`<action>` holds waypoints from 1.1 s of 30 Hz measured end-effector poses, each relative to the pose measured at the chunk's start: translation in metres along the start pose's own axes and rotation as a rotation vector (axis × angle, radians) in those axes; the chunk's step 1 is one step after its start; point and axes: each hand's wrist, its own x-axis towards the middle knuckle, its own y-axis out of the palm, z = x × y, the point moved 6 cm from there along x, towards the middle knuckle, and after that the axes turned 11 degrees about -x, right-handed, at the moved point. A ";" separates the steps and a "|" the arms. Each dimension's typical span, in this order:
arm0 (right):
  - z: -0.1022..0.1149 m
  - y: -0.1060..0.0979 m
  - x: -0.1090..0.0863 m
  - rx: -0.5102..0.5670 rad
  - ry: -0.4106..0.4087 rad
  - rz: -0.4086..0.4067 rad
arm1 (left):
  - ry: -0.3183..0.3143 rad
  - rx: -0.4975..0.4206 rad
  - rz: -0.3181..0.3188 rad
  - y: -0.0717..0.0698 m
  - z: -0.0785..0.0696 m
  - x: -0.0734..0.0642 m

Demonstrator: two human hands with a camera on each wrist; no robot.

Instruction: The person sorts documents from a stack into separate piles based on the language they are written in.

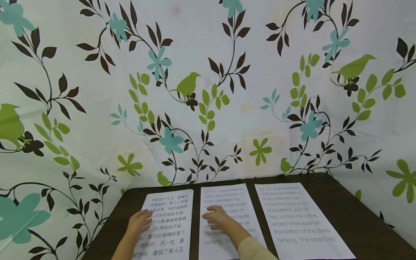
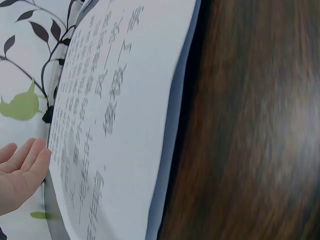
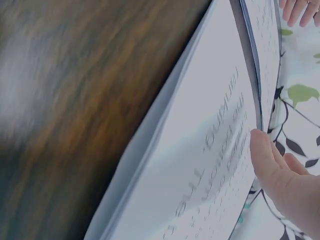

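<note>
Three paper stacks lie side by side on a dark wood table. Chinese text covers the left stack (image 1: 172, 231); English text is printed on the middle stack (image 1: 224, 195) and the right stack (image 1: 295, 216). My left hand (image 1: 139, 222) hovers over the left edge of the Chinese sheets, fingers loosely extended and holding nothing. Above the middle sheets is my right hand (image 1: 217, 218), its fingers relaxed and pointing left, also holding nothing. In the left wrist view the left hand (image 2: 22, 172) appears apart from the paper. The right wrist view shows the right hand (image 3: 282, 175) with slightly bent fingers.
The dark wooden table (image 1: 113, 216) shows around the sheets and in the narrow gaps between them. Behind it hangs a white cloth (image 1: 208, 144) printed with leaves, flowers and green birds. The near edges of the stacks lift a little off the table in the wrist views.
</note>
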 end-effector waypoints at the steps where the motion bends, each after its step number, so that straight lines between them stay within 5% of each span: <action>1: 0.000 -0.003 0.000 -0.005 0.000 -0.007 | -0.004 -0.003 -0.007 0.002 0.001 0.001; 13: -0.014 -0.035 0.001 -0.013 0.065 -0.069 | 0.017 -0.097 0.086 0.037 0.004 0.005; 33: -0.036 -0.098 -0.011 -0.056 0.060 -0.179 | 0.005 -0.099 0.188 0.090 0.003 -0.006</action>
